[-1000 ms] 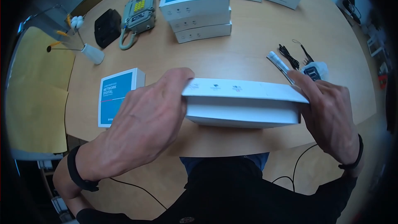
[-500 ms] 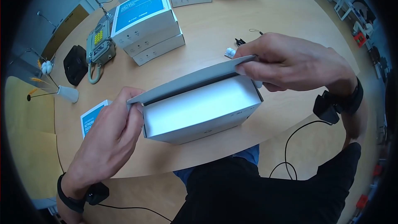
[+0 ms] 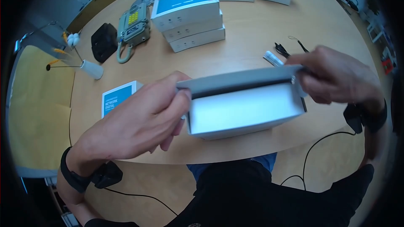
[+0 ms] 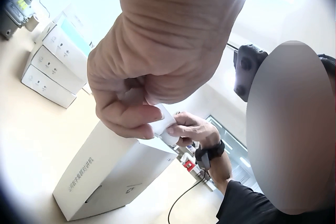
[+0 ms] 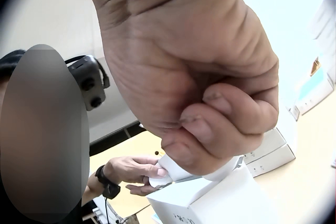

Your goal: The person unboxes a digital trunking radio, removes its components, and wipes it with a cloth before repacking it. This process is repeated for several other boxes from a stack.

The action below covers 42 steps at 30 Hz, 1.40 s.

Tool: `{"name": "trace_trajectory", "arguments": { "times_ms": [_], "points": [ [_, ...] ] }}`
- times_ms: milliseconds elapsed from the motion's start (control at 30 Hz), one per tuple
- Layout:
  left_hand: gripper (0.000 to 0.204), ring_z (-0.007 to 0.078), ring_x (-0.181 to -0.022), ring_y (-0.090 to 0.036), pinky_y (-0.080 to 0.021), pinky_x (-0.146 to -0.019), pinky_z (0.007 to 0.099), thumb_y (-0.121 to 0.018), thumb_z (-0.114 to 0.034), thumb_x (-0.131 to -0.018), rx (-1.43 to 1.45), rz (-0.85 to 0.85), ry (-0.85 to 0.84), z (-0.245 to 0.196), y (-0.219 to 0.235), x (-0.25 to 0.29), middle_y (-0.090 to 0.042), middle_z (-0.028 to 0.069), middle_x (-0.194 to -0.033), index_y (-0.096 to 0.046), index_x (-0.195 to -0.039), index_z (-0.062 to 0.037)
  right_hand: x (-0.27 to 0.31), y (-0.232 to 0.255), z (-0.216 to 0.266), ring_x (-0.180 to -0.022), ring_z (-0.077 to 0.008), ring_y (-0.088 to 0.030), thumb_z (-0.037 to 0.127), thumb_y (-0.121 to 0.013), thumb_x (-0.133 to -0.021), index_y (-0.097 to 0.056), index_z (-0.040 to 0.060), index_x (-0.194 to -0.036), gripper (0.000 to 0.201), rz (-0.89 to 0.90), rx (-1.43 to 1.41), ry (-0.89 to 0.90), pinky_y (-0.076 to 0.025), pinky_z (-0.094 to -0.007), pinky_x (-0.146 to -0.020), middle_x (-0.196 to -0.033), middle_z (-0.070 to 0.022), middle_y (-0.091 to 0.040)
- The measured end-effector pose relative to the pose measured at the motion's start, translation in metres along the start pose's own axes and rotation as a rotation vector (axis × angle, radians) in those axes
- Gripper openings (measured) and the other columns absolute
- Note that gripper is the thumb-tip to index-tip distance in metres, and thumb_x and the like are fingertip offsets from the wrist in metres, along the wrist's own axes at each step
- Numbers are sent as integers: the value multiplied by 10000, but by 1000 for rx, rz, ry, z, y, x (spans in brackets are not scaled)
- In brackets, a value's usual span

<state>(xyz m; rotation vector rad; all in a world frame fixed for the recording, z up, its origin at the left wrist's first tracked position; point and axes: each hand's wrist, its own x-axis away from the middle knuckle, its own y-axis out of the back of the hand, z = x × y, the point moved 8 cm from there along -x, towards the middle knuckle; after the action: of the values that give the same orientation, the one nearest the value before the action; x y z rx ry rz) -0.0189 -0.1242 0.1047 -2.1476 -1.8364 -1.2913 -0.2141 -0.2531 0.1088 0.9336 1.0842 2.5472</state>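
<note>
A white carton [image 3: 248, 111] stands near the table's front edge in the head view, its lid flap [image 3: 240, 80] raised along the far side. My left hand [image 3: 139, 120] pinches the flap's left end between thumb and fingers. At the opposite end, the right hand [image 3: 336, 75] grips the flap's right corner with curled fingers. A smooth white surface fills the carton's top below the flap. Printed characters show on one side of the carton [image 4: 105, 176] in the left wrist view. The right wrist view has the curled right fingers over the carton [image 5: 231, 198].
A blue-topped box [image 3: 120, 96] lies beyond my left hand. Stacked boxes [image 3: 189, 17], a corded telephone [image 3: 134, 23], a black case [image 3: 104, 42] and a white vase [image 3: 91, 69] stand farther back. Near the right hand lie a white tube [image 3: 273, 58] and black cable [image 3: 282, 50].
The flap has tilted back: its printed outer edge faced me before, and now its plain inner side and the white surface below show. Both hands have kept to the flap's ends.
</note>
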Motion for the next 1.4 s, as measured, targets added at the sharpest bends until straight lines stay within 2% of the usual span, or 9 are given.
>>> {"name": "trace_trajectory", "arguments": {
  "times_ms": [100, 167, 333, 433, 633, 767, 1067, 1200, 1400],
  "points": [
    [344, 70, -528, -555, -460, -474, 235, -359, -261, -1116, -15, 22, 5, 3, -3, 2, -530, -2, -671, -511, -1304, -17, 12, -4, 18, -484, -187, -668, 17, -478, -934, -624, -36, -1236, 340, -156, 481, 300, -535, -315, -493, -538, -54, -610],
    [347, 60, -538, -557, -463, -485, 232, -350, -250, -1115, -10, 39, -38, 4, -5, 1, -528, -3, -676, -508, -1319, -18, 6, -2, 18, -511, -204, -685, 3, -490, -920, -606, -28, -1271, 371, -91, 368, 146, -557, -345, -557, -544, -63, -617],
    [489, 314, -774, -665, -547, -738, 412, -437, -384, -1105, -532, -129, -412, 0, -7, -1, -679, 216, -947, -465, -1420, -11, 6, -15, -2, -682, -285, -739, 0, -536, -916, -537, -34, -1372, 457, -127, 197, 8, -586, -442, -751, -680, -156, -687],
    [679, 429, -970, -640, -517, -864, 495, -467, -497, -1066, -622, -191, -497, 3, -9, -6, -618, 316, -1202, -376, -1508, 9, 4, -18, -5, -958, -393, -723, 175, -602, -976, -426, -45, -1476, 574, -196, 369, -21, -561, -479, -903, -1069, -297, -698],
    [957, 419, -1028, -640, -547, -849, 458, -662, -490, -948, -853, -218, -422, 11, -20, -12, -532, 297, -1332, -199, -1586, 52, 8, -41, -14, -1249, -420, -597, 422, -726, -908, -271, -11, -1565, 909, -474, 370, 429, -488, -492, -1061, -1435, -274, -520],
    [1015, 408, -1022, -645, -558, -831, 434, -758, -424, -880, -792, -306, -540, 18, -31, -4, -546, 284, -1307, -202, -1588, 46, 15, -51, -16, -1197, -435, -587, 347, -766, -869, -353, 2, -1476, 812, -535, 199, 454, -528, -501, -972, -1334, -249, -550],
    [632, 385, -955, -675, -560, -772, 437, -825, -347, -839, -543, -165, -697, -9, -44, -8, -637, 229, -1115, -514, -1250, 18, 31, -68, -7, -1111, -405, -608, 235, -767, -878, -366, 7, -1450, 735, -554, 151, 435, -532, -481, -911, -1223, -215, -568],
    [549, 332, -820, -702, -562, -714, 414, -829, -296, -822, -716, -247, -806, -12, -58, 8, -674, 178, -959, -563, -1185, 18, 45, -79, -12, -1212, -410, -577, 446, -711, -921, -340, -11, -1485, 815, -491, 30, 477, -490, -464, -1019, -1355, -252, -534],
    [359, 302, -974, -755, -539, -566, 260, -747, -158, -903, -1140, -822, -1107, -16, -78, 44, -737, 149, -1112, -608, -1209, -29, 46, -102, -40, -1467, -365, -376, 642, -599, -948, -21, -23, -1625, 1112, -581, -835, 307, -348, -465, -1183, -1635, -294, -182]
  ]
}}
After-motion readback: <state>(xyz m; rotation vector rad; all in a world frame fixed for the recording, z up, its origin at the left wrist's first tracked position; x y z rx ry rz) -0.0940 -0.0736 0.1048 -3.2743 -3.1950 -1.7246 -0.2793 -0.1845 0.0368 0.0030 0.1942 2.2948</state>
